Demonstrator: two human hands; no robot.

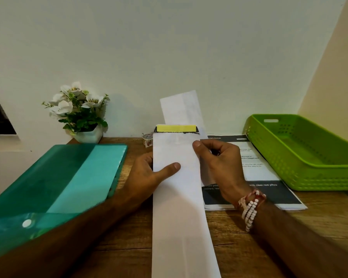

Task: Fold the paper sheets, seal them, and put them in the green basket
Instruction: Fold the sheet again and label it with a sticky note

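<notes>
envelope point(179, 197): long, white, held upright over the worktop point(239, 247), yellow strip on its open flap | folded paper point(182, 109): white, creased, sticking out of the top | left hand point(149, 173): thumb pressed on envelope front | right hand point(219, 159): pinching envelope's right edge | green basket point(309, 153): right, apart from both hands

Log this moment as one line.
step: folding | left hand: holds paper | right hand: pinches paper edge | basket: nothing visible inside
</notes>
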